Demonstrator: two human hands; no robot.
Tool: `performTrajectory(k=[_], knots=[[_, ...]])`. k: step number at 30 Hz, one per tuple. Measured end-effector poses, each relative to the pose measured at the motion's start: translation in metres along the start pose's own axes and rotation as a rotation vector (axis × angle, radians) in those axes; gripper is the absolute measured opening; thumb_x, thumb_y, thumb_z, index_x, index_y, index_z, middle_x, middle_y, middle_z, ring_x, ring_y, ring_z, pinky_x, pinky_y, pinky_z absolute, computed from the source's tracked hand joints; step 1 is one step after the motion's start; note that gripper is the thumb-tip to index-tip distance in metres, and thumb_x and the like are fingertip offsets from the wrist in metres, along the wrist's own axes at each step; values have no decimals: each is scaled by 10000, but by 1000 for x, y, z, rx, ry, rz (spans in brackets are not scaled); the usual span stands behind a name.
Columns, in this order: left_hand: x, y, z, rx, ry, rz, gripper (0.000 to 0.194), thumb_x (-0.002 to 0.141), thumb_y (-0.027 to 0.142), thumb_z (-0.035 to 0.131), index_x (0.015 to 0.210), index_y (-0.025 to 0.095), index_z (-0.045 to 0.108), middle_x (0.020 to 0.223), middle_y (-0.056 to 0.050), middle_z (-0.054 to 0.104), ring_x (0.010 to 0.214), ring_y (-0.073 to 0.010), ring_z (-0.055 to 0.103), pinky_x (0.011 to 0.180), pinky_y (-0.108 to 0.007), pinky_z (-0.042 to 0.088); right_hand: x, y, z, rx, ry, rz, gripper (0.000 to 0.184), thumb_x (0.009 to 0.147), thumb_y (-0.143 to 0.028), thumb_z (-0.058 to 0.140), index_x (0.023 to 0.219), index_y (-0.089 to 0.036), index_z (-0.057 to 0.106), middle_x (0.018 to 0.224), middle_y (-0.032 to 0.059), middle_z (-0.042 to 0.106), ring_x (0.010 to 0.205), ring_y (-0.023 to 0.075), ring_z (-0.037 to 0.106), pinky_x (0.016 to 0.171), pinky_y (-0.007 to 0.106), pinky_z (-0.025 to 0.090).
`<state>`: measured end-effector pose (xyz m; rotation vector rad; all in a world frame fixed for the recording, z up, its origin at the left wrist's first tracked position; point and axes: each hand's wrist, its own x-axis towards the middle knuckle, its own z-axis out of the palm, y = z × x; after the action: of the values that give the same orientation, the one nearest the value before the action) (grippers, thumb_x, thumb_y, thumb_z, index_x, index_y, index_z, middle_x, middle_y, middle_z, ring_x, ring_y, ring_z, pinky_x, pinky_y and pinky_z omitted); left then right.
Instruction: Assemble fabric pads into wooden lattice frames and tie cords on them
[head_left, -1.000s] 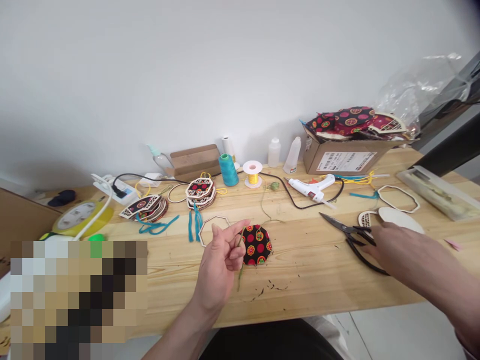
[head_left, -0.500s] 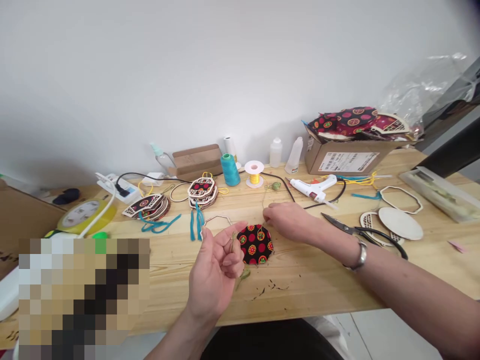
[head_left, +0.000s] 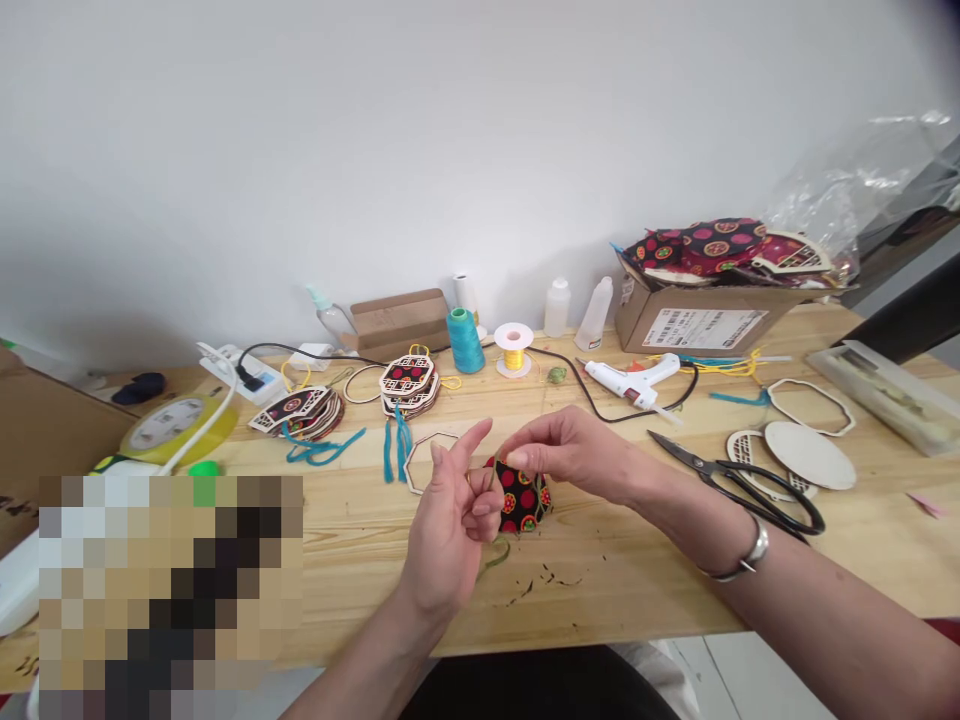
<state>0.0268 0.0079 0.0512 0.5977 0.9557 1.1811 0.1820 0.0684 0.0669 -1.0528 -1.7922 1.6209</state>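
Observation:
My left hand point(head_left: 455, 515) is over the front middle of the table, palm turned in. Its lower fingers are curled around a thin green cord point(head_left: 498, 556), while the thumb and index finger point up. My right hand point(head_left: 574, 455) pinches the same cord close beside the left fingers. Below the hands lies a padded black fabric piece point(head_left: 520, 510) with red and patterned dots, partly covered by them. A pale octagonal frame point(head_left: 411, 472) lies left of the fabric, half behind my left hand. Dark scraps point(head_left: 546, 578) are scattered in front.
Black-handled scissors point(head_left: 739, 478) and pale wooden discs point(head_left: 810, 455) lie to the right. Behind stand a white glue gun point(head_left: 631, 382), a blue thread cone point(head_left: 466, 342) and a yellow spool point(head_left: 514, 352). Stacked ornaments point(head_left: 409, 385) and a cardboard box point(head_left: 694, 310) are farther back.
My right hand has moved left and toward me, bringing the green cord to my left hand. My left hand has shifted slightly right, covering more of the fabric.

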Motion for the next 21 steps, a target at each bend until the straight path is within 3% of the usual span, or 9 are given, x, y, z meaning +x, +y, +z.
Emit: performTrajectory(k=[3, 6, 10, 15, 21], knots=[[6, 2, 6, 1, -3, 8, 695, 804, 657, 425, 1301, 173, 467, 608, 39, 384, 491, -68, 268, 424, -163, 188, 0, 1, 1, 271, -48, 9, 307, 643, -367, 749, 860, -151, 711, 785, 24, 694, 712, 134, 594, 698, 282, 443], [15, 6, 14, 13, -32, 3, 679, 796, 656, 444, 1274, 175, 482, 617, 36, 401, 482, -61, 277, 419, -162, 191, 7, 3, -3, 330, -19, -23, 183, 665, -321, 733, 724, -153, 689, 677, -12, 659, 617, 94, 554, 625, 250, 413], [29, 12, 21, 26, -109, -31, 565, 828, 592, 460, 1197, 168, 516, 552, 56, 382, 450, -54, 248, 422, -165, 190, 19, 8, -12, 226, 104, -98, 162, 697, -294, 702, 632, -158, 644, 582, -49, 585, 551, 66, 470, 554, 228, 342], [44, 12, 16, 53, -265, -77, 250, 819, 323, 601, 995, 146, 592, 619, 25, 483, 482, -37, 305, 464, -166, 244, 22, 16, -20, 117, 299, -139, 220, 675, -357, 714, 628, -159, 632, 615, -28, 579, 607, 97, 483, 600, 257, 373], [49, 5, 7, 151, -249, -46, 140, 755, 220, 678, 835, 115, 632, 635, 3, 538, 488, -30, 355, 464, -173, 249, 17, 19, -17, -55, 383, -284, 204, 718, -348, 694, 639, -166, 645, 643, -13, 568, 619, 112, 499, 597, 263, 404]])
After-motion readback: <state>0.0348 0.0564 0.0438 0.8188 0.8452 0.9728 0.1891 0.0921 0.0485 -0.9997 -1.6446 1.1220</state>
